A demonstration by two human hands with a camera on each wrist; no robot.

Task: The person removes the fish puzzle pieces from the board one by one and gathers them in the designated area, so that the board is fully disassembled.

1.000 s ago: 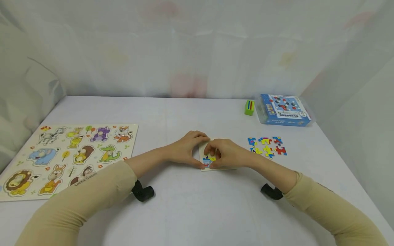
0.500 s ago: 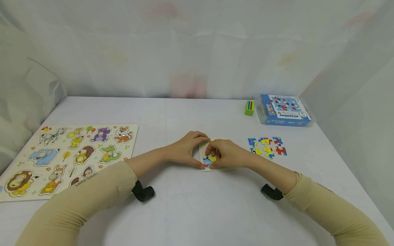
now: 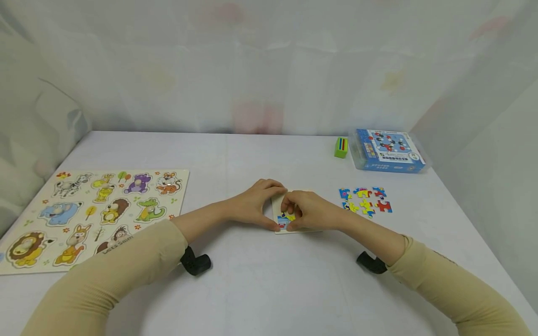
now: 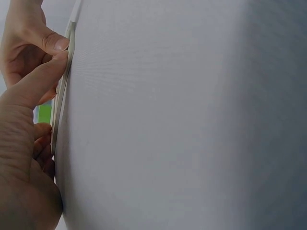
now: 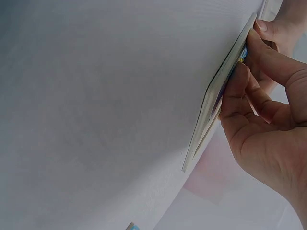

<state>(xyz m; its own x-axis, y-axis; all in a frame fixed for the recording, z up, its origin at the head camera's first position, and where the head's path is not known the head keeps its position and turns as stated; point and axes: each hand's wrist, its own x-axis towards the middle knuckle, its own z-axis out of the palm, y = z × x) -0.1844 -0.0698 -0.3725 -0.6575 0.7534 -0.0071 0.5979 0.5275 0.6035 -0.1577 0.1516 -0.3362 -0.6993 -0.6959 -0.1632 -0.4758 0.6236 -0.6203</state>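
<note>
Hands [image 3: 315, 210] unmoved, partly hiding board [image 3: 276, 204]; loose pieces [image 3: 366, 205] nearby.

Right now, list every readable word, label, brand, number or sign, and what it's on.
"Lets slim": beige fabric left sleeve, slightly blurred.
Blue-and-white rectangular box: label and side lettering too small and blurred to read.
Beige fabric right sleeve: dark marking, unreadable.
No other readable text.
</note>
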